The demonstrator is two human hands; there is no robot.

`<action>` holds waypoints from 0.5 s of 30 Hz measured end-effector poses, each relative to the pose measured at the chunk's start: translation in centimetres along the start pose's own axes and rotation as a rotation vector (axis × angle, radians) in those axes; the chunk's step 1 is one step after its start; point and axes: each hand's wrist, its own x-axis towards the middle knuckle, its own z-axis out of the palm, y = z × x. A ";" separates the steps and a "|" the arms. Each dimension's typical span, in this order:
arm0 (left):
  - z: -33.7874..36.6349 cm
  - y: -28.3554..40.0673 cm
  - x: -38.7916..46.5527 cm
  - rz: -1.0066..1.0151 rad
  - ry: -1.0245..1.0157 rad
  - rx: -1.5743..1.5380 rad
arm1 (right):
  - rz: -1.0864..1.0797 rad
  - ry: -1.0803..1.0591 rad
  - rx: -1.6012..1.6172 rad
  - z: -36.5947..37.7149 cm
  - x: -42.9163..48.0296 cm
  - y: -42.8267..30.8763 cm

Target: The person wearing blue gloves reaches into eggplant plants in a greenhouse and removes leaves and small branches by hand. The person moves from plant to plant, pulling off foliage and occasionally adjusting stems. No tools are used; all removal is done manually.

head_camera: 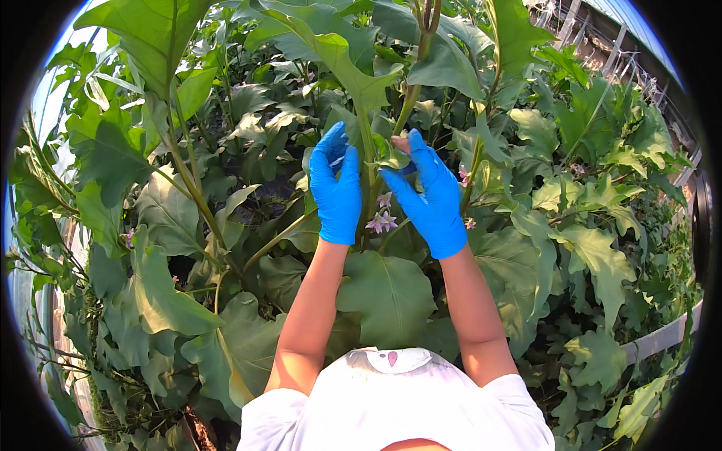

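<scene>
Both my hands wear blue gloves and reach in around an eggplant's green stem point(370, 135). My left hand point(337, 189) is left of the stem, thumb and fingers apart, with nothing visible in its grasp. On the other side, my right hand point(431, 194) has its thumb and fingers around a small young leaf point(393, 157); the leaf hides part of the fingers, so whether they grip it is unclear. A bare fingertip point(401, 144) shows beside the blue index finger. Pale purple eggplant flowers point(382, 221) hang between my wrists.
A broad leaf point(389, 296) spreads below my hands, between my forearms. Tall leafy stems point(194, 194) rise at left, and a thicker stem point(413, 93) stands above my right hand. At lower right runs a pale strip point(663, 335). Wooden poles point(615, 51) line the upper right.
</scene>
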 end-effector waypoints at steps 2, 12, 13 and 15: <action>-0.3 0.7 -1.4 -0.043 -0.153 -0.188 | 0.230 -0.206 -0.125 0.1 2.4 -2.3; -0.6 4.2 0.8 -0.377 -0.266 0.066 | 0.095 -0.005 -0.143 2.1 0.4 -0.8; -0.3 4.3 0.9 -0.338 -0.246 0.165 | 0.075 0.000 -0.078 2.2 0.2 -0.8; -0.1 4.4 1.3 -0.354 -0.249 0.091 | 0.025 0.059 0.045 2.3 -0.2 -1.0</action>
